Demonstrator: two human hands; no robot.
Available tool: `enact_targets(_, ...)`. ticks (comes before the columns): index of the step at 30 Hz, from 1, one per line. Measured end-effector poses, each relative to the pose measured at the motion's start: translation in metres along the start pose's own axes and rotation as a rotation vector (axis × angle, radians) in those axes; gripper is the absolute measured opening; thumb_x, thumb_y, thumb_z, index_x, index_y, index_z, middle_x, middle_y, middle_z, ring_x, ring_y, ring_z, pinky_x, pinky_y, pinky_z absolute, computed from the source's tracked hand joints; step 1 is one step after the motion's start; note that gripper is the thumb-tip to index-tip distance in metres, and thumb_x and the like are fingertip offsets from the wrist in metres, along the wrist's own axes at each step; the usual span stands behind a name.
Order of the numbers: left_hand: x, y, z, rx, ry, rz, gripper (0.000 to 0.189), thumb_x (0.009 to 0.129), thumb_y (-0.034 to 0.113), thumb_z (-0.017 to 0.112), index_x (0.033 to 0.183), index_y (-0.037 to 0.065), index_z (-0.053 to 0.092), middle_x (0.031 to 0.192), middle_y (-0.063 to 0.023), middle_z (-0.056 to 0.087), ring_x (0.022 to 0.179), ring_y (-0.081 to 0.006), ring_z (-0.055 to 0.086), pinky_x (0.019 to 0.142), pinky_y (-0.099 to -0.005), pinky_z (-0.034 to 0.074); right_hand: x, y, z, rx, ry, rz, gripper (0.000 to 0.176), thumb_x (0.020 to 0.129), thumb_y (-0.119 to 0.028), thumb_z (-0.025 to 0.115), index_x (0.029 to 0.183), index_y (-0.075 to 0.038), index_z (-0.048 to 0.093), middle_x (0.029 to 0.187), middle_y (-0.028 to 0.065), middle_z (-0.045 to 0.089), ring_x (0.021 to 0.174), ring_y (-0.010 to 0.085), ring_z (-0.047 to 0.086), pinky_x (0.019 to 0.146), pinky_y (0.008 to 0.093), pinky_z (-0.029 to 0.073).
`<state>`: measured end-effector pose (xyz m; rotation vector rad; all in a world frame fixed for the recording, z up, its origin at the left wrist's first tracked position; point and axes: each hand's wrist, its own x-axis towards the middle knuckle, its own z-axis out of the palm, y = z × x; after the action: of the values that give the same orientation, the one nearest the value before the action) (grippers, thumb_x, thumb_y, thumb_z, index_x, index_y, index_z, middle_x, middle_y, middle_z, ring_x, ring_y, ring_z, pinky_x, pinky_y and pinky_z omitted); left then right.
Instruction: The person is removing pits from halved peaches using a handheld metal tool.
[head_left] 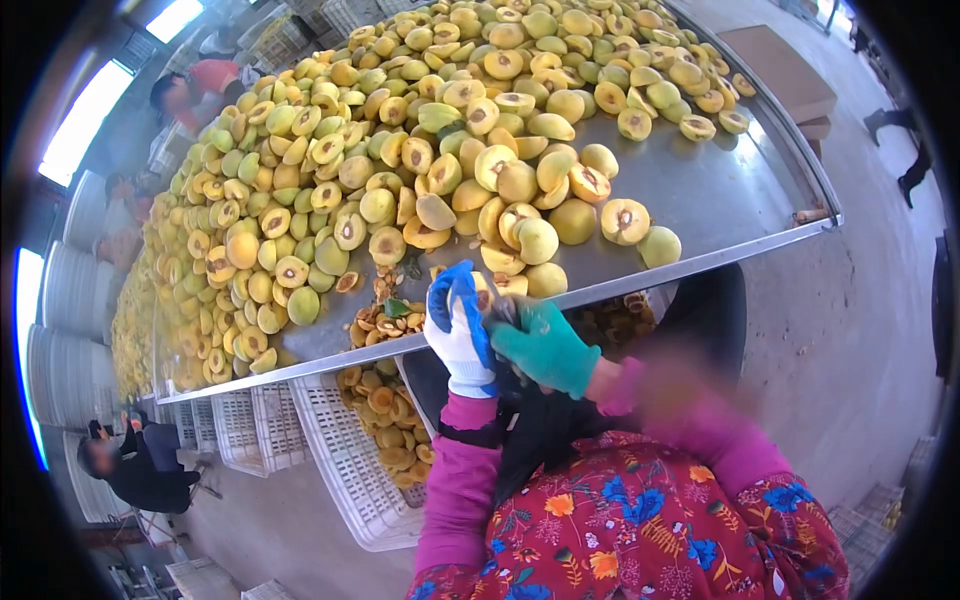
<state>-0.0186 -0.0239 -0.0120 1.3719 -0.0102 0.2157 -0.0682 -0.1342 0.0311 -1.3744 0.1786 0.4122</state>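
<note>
The left hand, in a white-and-blue knit glove, is curled round one yellow-orange fruit half with a brown centre, near the middle of the frame. The right hand, in a green glove, is closed on one narrow grey tool (blurred, so its tip is hard to read). The fruit half lies at the left hand's fingers, just to the upper left of the right hand, above the near edge of the sloping grey metal desk.

Just left of the hands sits one small heap of brown pits, with one green leaf on it. Beyond, yellow-green whole-looking and halved fruits, too many to count, spread from the left to the upper right. Below the desk, at lower centre-left, stands one white slatted plastic crate holding brownish-yellow fruit pieces. One seated person in dark clothes is at lower left.
</note>
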Motion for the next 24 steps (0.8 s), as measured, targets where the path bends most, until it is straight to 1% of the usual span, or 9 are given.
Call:
enact_targets(2, 0.014, -0.017, -0.014, -0.040, -0.009, 0.048, 0.026, 0.091, 0.019, 0.058, 0.106, -0.002, 0.059, 0.100, -0.0064, 0.062, 0.090, -0.0132, 0.057, 0.078, -0.0262, 0.048, 0.003, 0.024, -0.002, -0.176, 0.066, -0.185, 0.029, 0.087, -0.027, 0.061, 0.087, 0.000, 0.051, 0.070, 0.0093, 0.058, 0.061, 0.0176, 0.057, 0.053, 0.0351, 0.044)
enact_targets(3, 0.017, -0.021, -0.019, 0.212, -0.110, 0.324, 0.033, 0.085, 0.012, 0.059, 0.116, 0.002, 0.054, 0.107, -0.0111, 0.061, 0.091, -0.0227, 0.060, 0.080, -0.0328, 0.049, 0.006, 0.032, -0.006, -0.352, 0.134, -0.373, 0.032, 0.088, -0.030, 0.060, 0.088, 0.000, 0.052, 0.072, 0.0118, 0.059, 0.062, 0.0205, 0.060, 0.054, 0.0355, 0.045)
enact_targets(4, 0.017, -0.024, -0.024, 0.296, -0.133, 0.353, 0.039, 0.083, 0.012, 0.061, 0.120, 0.004, 0.051, 0.111, -0.0122, 0.059, 0.093, -0.0253, 0.060, 0.081, -0.0340, 0.050, 0.006, 0.038, -0.010, -0.480, 0.237, -0.435, 0.033, 0.090, -0.032, 0.058, 0.089, 0.000, 0.052, 0.072, 0.0155, 0.062, 0.065, 0.0304, 0.063, 0.054, 0.0390, 0.046)
enact_targets(7, 0.015, -0.010, -0.023, 0.425, -0.215, 0.445, 0.047, 0.081, 0.012, 0.063, 0.126, 0.008, 0.047, 0.114, -0.0134, 0.058, 0.094, -0.0287, 0.060, 0.082, -0.0355, 0.050, 0.000, 0.015, -0.007, -0.549, 0.250, -0.572, 0.031, 0.091, -0.032, 0.054, 0.091, 0.000, 0.052, 0.072, 0.0182, 0.062, 0.068, 0.0381, 0.062, 0.054, 0.0432, 0.046)
enact_targets(11, 0.020, -0.012, -0.022, 0.538, -0.257, 0.595, 0.053, 0.080, 0.013, 0.065, 0.128, 0.008, 0.044, 0.115, -0.0129, 0.057, 0.094, -0.0296, 0.060, 0.081, -0.0368, 0.050, 0.009, 0.012, -0.006, -0.721, 0.272, -0.469, 0.031, 0.093, -0.032, 0.049, 0.092, -0.001, 0.049, 0.067, 0.0208, 0.059, 0.065, 0.0396, 0.060, 0.053, 0.0469, 0.045)
enact_targets(13, 0.015, -0.007, -0.019, 0.473, -0.196, 0.536, 0.042, 0.084, 0.020, 0.062, 0.122, 0.006, 0.051, 0.110, -0.0114, 0.060, 0.092, -0.0247, 0.060, 0.082, -0.0345, 0.049, 0.011, 0.015, -0.004, -0.713, 0.273, -0.488, 0.031, 0.093, -0.032, 0.048, 0.092, -0.001, 0.048, 0.066, 0.0214, 0.058, 0.064, 0.0401, 0.060, 0.053, 0.0475, 0.045)
enact_targets(15, 0.014, 0.002, -0.015, 0.064, -0.125, 0.033, 0.035, 0.090, 0.030, 0.056, 0.112, 0.002, 0.058, 0.102, -0.0100, 0.063, 0.090, -0.0189, 0.059, 0.081, -0.0306, 0.047, 0.016, 0.020, -0.006, -0.706, 0.277, -0.512, 0.032, 0.094, -0.032, 0.048, 0.092, -0.001, 0.048, 0.065, 0.0221, 0.057, 0.063, 0.0406, 0.059, 0.052, 0.0481, 0.044)
enact_targets(16, 0.013, 0.006, -0.010, 0.146, -0.098, 0.053, 0.040, 0.094, 0.036, 0.049, 0.100, -0.001, 0.063, 0.096, -0.0087, 0.064, 0.089, -0.0151, 0.057, 0.081, -0.0281, 0.045, 0.019, 0.024, -0.009, -0.684, 0.232, -0.524, 0.032, 0.093, -0.032, 0.048, 0.091, 0.000, 0.048, 0.064, 0.0222, 0.057, 0.063, 0.0411, 0.059, 0.052, 0.0481, 0.044)
enact_targets(24, 0.014, 0.000, -0.015, 0.154, -0.156, 0.139, 0.040, 0.095, 0.032, 0.048, 0.103, -0.005, 0.060, 0.096, -0.0082, 0.064, 0.086, -0.0137, 0.058, 0.081, -0.0271, 0.045, 0.017, 0.036, 0.016, -0.602, 0.310, -0.695, 0.034, 0.094, -0.030, 0.048, 0.087, 0.003, 0.052, 0.074, 0.0250, 0.057, 0.072, 0.0413, 0.057, 0.059, 0.0451, 0.043)
